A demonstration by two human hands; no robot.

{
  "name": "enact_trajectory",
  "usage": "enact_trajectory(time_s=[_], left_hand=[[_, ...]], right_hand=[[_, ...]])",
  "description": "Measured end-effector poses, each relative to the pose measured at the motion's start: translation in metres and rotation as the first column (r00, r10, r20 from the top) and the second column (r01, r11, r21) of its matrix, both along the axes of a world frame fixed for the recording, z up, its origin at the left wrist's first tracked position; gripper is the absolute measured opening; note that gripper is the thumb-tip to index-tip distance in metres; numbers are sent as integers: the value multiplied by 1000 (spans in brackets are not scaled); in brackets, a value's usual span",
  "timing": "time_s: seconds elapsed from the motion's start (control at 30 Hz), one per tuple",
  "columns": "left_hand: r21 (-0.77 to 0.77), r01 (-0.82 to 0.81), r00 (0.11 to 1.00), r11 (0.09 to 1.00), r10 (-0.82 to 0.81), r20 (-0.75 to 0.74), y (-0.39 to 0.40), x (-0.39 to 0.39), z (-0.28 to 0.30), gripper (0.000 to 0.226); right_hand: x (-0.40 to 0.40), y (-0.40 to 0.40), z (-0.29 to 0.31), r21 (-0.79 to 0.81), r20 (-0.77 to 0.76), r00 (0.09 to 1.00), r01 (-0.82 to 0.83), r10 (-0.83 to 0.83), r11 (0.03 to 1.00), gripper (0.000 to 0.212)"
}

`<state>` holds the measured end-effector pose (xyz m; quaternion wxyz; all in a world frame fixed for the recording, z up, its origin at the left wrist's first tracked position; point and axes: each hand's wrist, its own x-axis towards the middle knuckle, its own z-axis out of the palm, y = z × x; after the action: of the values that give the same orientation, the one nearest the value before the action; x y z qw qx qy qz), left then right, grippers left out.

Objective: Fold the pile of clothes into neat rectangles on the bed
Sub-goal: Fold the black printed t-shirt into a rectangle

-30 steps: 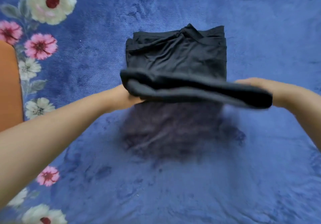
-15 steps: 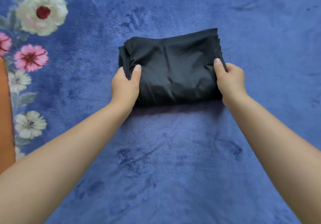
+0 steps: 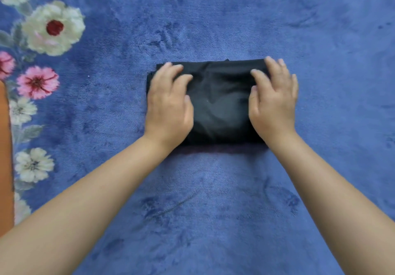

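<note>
While the black garment [image 3: 220, 104] is lying folded into a compact rectangle on the blue bed cover [image 3: 213, 210], I am pressing down on it with both palms. My left hand [image 3: 168, 101] is resting flat on its left end, fingers spread loosely and reaching toward the far edge. My right hand [image 3: 274, 101] is lying flat on the right end, fingers splayed, gripping nothing. White and pink flowers [image 3: 53, 28] are running along the cover's left border.
</note>
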<state>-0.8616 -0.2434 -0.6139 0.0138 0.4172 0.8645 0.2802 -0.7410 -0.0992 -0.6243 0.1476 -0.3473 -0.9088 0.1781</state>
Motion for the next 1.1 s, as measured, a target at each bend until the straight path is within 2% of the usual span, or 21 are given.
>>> enact_trajectory(time_s=[0.1,0.17,0.23,0.3,0.37,0.4,0.47,0.53,0.57,0.63,0.67,0.73,0.77,0.8,0.87,0.9,0.93,0.97,1.0,1.07,1.1], left_hand=[[-267,177,982,947,-188,-14,16,0,1,45],[-512,157,987,845,-144,65,22,-3,-7,54],[-618,91,994,781,-37,100,23,-10,-20,56],[-598,-20,986,802,115,122,21,-14,-29,55],[-534,-198,935,822,322,149,19,-18,-34,60],[-501,-296,897,814,416,147,18,-19,-35,67],[-466,-429,819,774,551,160,15,-23,-33,78],[-460,-468,738,755,620,266,11,-33,-29,76],[-454,-476,698,754,637,327,7,-38,-27,70],[-412,-466,603,783,622,499,-5,-47,-26,53],[-366,-455,519,812,576,631,-12,-49,-25,46],[-264,-427,228,865,385,894,-24,-46,-25,33],[-206,-416,112,886,275,955,-28,-41,-26,23],[-157,-413,56,897,197,979,-31,-36,-27,21],[-115,-445,30,888,143,989,-34,-29,-28,36],[-112,-462,38,880,145,989,-33,-28,-27,43],[-107,-467,38,878,140,989,-35,-24,-23,49],[-109,-454,24,884,135,991,-34,-23,-21,53],[-114,-428,2,896,128,992,-37,-18,-17,55],[-133,-354,-76,926,113,991,-48,-5,-10,53],[-148,-314,-117,938,117,986,-57,4,-6,50]], right_hand=[[-9,-6,-9,95,161,956,-263,246,960,42],[-9,-6,-14,-9,321,897,-319,305,948,55],[-10,3,-19,-124,414,865,-255,283,959,72],[-13,17,-26,-165,451,860,-183,239,969,72],[-14,27,-32,-197,434,878,-124,200,973,63],[-13,30,-34,-209,389,909,-72,150,975,64],[-9,35,-39,-245,257,965,119,-54,962,71],[-4,38,-38,-281,196,943,318,-270,906,73],[-2,41,-35,-312,205,924,374,-322,873,70],[-1,45,-27,-414,231,916,399,-329,818,53],[1,45,-24,-477,228,920,390,-317,788,46],[8,44,-20,-632,208,927,372,-313,680,36],[12,43,-18,-729,189,928,352,-320,588,30],[17,40,-17,-821,168,929,316,-329,475,21],[27,35,-14,-947,152,928,235,-340,219,5],[32,33,-13,-975,156,926,199,-344,94,5],[40,28,-9,-986,152,929,165,-338,9,7],[46,24,-6,-989,148,932,131,-330,-73,11],[56,18,-2,-984,139,940,97,-312,-146,28],[79,4,1,-957,174,948,98,-268,-273,57],[91,-5,2,-938,207,944,117,-256,-327,62]])
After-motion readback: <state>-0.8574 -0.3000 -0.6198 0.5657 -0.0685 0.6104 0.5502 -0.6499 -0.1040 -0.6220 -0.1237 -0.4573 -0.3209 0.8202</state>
